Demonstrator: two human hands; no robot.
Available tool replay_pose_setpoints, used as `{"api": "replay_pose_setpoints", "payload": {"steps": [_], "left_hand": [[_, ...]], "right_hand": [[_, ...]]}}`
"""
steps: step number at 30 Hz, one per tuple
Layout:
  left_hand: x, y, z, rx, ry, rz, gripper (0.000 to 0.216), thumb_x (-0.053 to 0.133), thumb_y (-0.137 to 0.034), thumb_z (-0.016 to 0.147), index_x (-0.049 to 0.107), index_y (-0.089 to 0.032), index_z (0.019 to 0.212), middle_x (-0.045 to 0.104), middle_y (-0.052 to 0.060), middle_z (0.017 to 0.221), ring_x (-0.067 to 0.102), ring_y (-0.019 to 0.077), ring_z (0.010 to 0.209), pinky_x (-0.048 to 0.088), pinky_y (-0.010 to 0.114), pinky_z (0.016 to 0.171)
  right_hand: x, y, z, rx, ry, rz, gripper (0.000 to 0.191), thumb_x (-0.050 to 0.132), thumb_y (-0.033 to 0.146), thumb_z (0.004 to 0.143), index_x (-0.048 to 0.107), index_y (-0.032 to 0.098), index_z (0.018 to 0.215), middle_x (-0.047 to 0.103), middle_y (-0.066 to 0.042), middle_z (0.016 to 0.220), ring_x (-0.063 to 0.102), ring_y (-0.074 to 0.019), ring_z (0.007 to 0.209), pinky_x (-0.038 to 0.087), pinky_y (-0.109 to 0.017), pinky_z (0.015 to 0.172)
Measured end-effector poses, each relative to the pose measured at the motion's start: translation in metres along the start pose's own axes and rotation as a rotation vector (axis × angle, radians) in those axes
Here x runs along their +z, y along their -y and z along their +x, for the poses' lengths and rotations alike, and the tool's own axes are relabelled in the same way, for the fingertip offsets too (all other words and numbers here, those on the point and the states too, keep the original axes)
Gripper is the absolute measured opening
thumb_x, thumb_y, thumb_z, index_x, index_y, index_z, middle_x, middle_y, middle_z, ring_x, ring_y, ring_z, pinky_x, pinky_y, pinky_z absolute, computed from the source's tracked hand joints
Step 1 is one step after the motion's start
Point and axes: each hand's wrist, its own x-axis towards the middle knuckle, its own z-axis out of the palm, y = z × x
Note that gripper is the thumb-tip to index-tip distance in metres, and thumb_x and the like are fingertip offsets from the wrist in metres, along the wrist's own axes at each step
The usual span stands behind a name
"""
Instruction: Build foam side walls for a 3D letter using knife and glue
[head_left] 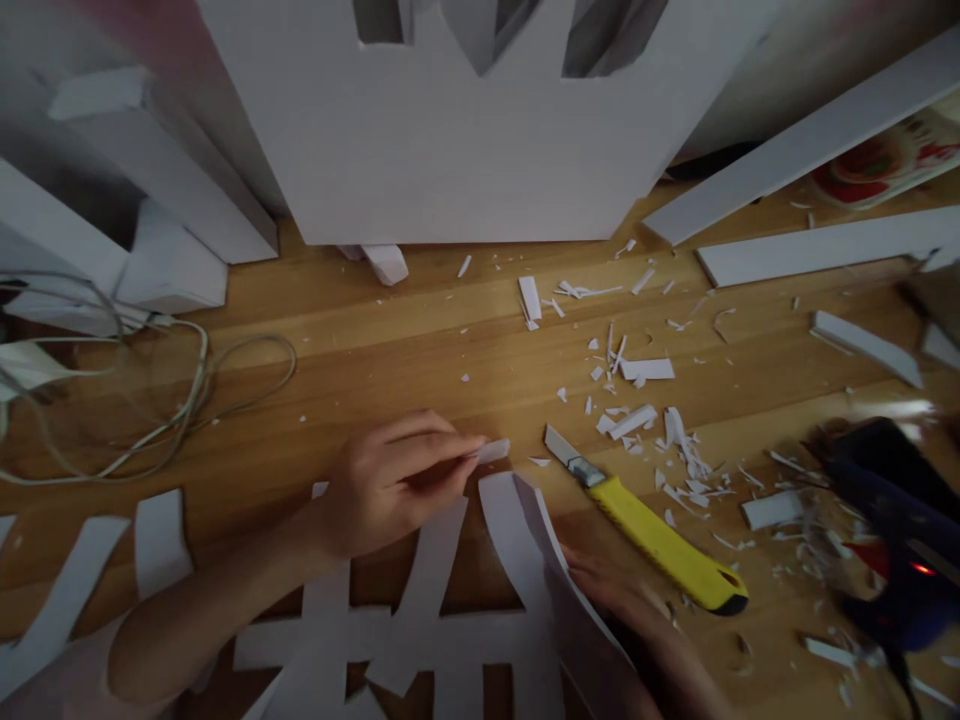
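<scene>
My left hand [401, 475] is closed in a pinch on a small white strip [493, 451], held just above the wooden table. My right hand [626, 600] grips the outer side of a curved white foam-board piece [551, 560] that stands tilted on its edge. Part of that hand is hidden by the board. Beneath and between my hands is a large white cut-out shape [480, 635] with strokes like a written character. Just right of my right hand, a yellow utility knife [660, 535] lies with its blade out, pointing up and left.
White scraps [686, 460] litter the table [375, 350]. A big white board [465, 150] with cut openings stands at the back. Cables [199, 390] coil at left; white blocks [191, 180] stand behind them. A dark blue tool [892, 530] with a red light sits at right.
</scene>
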Motion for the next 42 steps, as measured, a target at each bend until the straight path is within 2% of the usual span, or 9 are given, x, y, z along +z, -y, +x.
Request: {"api": "replay_pose_setpoints", "payload": {"steps": [5, 9, 15, 20, 24, 26, 30, 36, 42], "left_hand": [[-0.006, -0.002, 0.000, -0.045, -0.109, 0.036, 0.015, 0.066, -0.015, 0.084, 0.074, -0.023, 0.094, 0.074, 0.001, 0.080, 0.067, 0.0113, 0.068, 0.054, 0.021, 0.064], [-0.008, 0.001, -0.003, -0.152, -0.230, 0.033, 0.012, 0.068, -0.019, 0.084, 0.074, -0.025, 0.093, 0.072, -0.002, 0.081, 0.065, 0.0103, 0.067, 0.056, 0.021, 0.064], [-0.007, 0.012, -0.003, -0.273, -0.431, -0.085, 0.008, 0.070, -0.025, 0.084, 0.075, -0.027, 0.090, 0.073, -0.002, 0.086, 0.067, 0.0117, 0.076, 0.057, 0.021, 0.068], [-0.008, 0.016, 0.000, -0.364, -0.469, -0.209, 0.006, 0.071, -0.024, 0.082, 0.075, -0.026, 0.087, 0.074, -0.002, 0.085, 0.069, 0.0115, 0.075, 0.058, 0.020, 0.069], [-0.008, 0.018, -0.002, -0.369, -0.436, -0.217, 0.007, 0.071, -0.025, 0.082, 0.075, -0.026, 0.088, 0.074, -0.002, 0.086, 0.068, 0.0118, 0.076, 0.057, 0.020, 0.069], [-0.008, 0.019, -0.003, -0.371, -0.417, -0.216, 0.007, 0.071, -0.025, 0.082, 0.075, -0.025, 0.089, 0.074, -0.002, 0.087, 0.068, 0.0121, 0.077, 0.057, 0.021, 0.069], [-0.008, 0.016, -0.002, -0.337, -0.332, -0.188, 0.006, 0.069, -0.022, 0.082, 0.073, -0.022, 0.086, 0.073, -0.001, 0.082, 0.067, 0.0109, 0.071, 0.053, 0.019, 0.063], [-0.008, 0.010, -0.002, -0.060, -0.109, -0.089, 0.008, 0.063, -0.015, 0.084, 0.070, -0.018, 0.084, 0.070, 0.000, 0.073, 0.063, 0.0104, 0.064, 0.050, 0.021, 0.061], [-0.002, 0.012, -0.007, 0.023, -0.070, -0.078, 0.009, 0.062, -0.012, 0.085, 0.069, -0.016, 0.088, 0.070, 0.003, 0.075, 0.063, 0.0106, 0.066, 0.050, 0.021, 0.063]], "right_hand": [[0.006, 0.004, -0.001, 0.030, -0.011, 0.037, 0.029, 0.060, 0.040, 0.087, 0.072, 0.042, 0.113, 0.075, -0.003, 0.113, 0.071, -0.0337, 0.101, 0.063, -0.047, 0.084], [0.003, 0.015, 0.004, 0.093, 0.097, 0.112, 0.026, 0.060, 0.043, 0.088, 0.075, 0.034, 0.108, 0.076, -0.006, 0.111, 0.072, -0.0296, 0.100, 0.063, -0.040, 0.084], [-0.010, 0.030, 0.051, 0.246, 0.068, 0.101, 0.032, 0.052, 0.050, 0.095, 0.069, 0.034, 0.117, 0.071, -0.002, 0.124, 0.066, -0.0242, 0.115, 0.057, -0.034, 0.095], [0.011, 0.048, 0.102, 0.243, 0.384, 0.067, 0.043, 0.043, 0.058, 0.097, 0.073, 0.028, 0.106, 0.075, -0.004, 0.110, 0.069, -0.0232, 0.106, 0.054, -0.039, 0.098], [0.018, 0.054, 0.104, -0.037, 0.121, -0.054, 0.031, 0.047, 0.047, 0.099, 0.066, 0.032, 0.118, 0.061, -0.001, 0.136, 0.051, -0.0226, 0.132, 0.040, -0.041, 0.112], [0.016, 0.056, 0.095, -0.106, 0.096, -0.032, 0.027, 0.045, 0.041, 0.101, 0.064, 0.035, 0.120, 0.057, 0.000, 0.141, 0.048, -0.0214, 0.135, 0.040, -0.039, 0.113], [0.010, 0.054, 0.073, -0.029, 0.221, -0.048, 0.025, 0.050, 0.038, 0.098, 0.062, 0.035, 0.119, 0.064, -0.003, 0.130, 0.059, -0.0231, 0.122, 0.051, -0.039, 0.102], [0.014, 0.032, 0.041, 0.034, 0.396, -0.086, 0.053, 0.052, 0.022, 0.094, 0.044, 0.033, 0.145, 0.052, -0.006, 0.147, 0.052, -0.0253, 0.133, 0.046, -0.043, 0.108], [0.010, 0.030, 0.018, 0.178, 0.141, -0.077, 0.045, 0.056, 0.034, 0.094, 0.054, 0.038, 0.139, 0.053, 0.002, 0.147, 0.045, -0.0275, 0.138, 0.042, -0.044, 0.111]]}}
